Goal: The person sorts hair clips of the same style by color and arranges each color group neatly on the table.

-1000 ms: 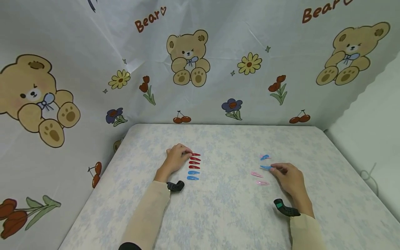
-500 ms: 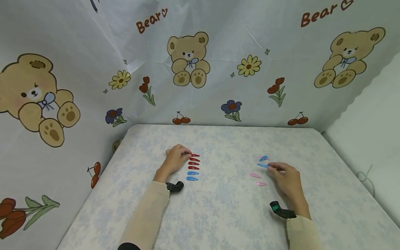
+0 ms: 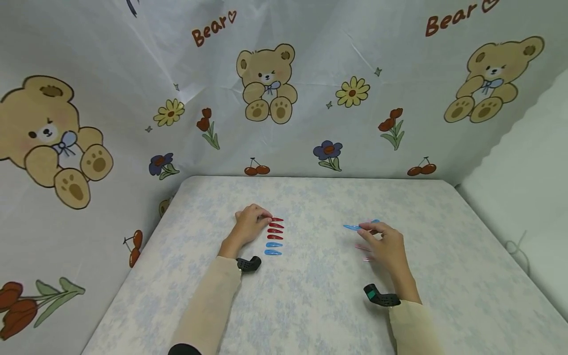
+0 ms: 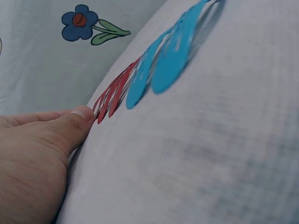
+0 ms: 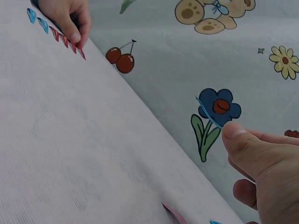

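My left hand [image 3: 250, 224] pinches the round end of the farthest red hair clip [image 3: 278, 220], at the top of a column on the table. Below it in that column lie more red hair clips [image 3: 275, 237] and two blue hair clips [image 3: 273, 252], all side by side with their points to the right. My right hand [image 3: 385, 246] holds another blue hair clip [image 5: 209, 113] between thumb and forefinger, its point toward the left, raised above the table in the right wrist view. Beneath and behind this hand are pink hair clips [image 3: 363, 247] and one more blue hair clip [image 3: 375, 221], partly hidden.
The table [image 3: 310, 305] has a pale blue-and-white patterned cover. A cloth printed with bears and flowers [image 3: 301, 148] hangs behind its far edge. A white cord [image 3: 518, 249] lies off the right side. Each wrist wears a black camera [image 3: 382, 297].
My right hand has lifted the blue hair clip and carried it left and slightly away, now covering parts of the pink clips. My left hand has stayed at the far red clip.
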### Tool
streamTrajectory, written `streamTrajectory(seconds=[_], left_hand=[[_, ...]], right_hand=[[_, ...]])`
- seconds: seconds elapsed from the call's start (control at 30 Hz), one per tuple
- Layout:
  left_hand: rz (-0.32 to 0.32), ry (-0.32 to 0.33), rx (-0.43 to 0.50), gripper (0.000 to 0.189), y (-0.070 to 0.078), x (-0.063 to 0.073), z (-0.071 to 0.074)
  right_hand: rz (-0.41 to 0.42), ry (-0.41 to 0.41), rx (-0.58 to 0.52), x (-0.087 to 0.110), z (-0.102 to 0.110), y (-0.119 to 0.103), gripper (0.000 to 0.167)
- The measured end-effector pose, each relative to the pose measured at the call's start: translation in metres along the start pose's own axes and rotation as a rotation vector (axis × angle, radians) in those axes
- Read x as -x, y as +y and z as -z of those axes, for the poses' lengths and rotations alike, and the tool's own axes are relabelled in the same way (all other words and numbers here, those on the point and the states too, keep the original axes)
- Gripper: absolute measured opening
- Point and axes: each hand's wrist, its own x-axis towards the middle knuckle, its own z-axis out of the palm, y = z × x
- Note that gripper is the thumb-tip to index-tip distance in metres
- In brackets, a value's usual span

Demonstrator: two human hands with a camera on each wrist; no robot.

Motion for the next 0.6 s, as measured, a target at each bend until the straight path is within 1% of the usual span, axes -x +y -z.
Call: streamTrajectory(seconds=[0.1, 0.2, 0.3, 0.6], left_hand=[[-0.003, -0.004, -0.008, 0.014, -0.002, 0.0, 0.001], [-0.006, -0.002, -0.007, 0.014, -0.002, -0.001, 0.0], [-0.007, 0.004, -0.002, 0.013, -0.002, -0.002, 0.0], [0.002, -0.008, 0.004, 0.014, -0.001, -0.001, 0.0]], right_hand=[[0.018, -0.026, -0.06, -0.001, -0.012, -0.013, 0.027], [0.049, -0.03, -0.082, -0.002, -0.022, -0.024, 0.025], [0.085, -0.021, -0.08, -0.002, -0.032, -0.035, 0.021], [0.131, -0.055, -0.167, 0.006, -0.064, -0.069, 0.016]])
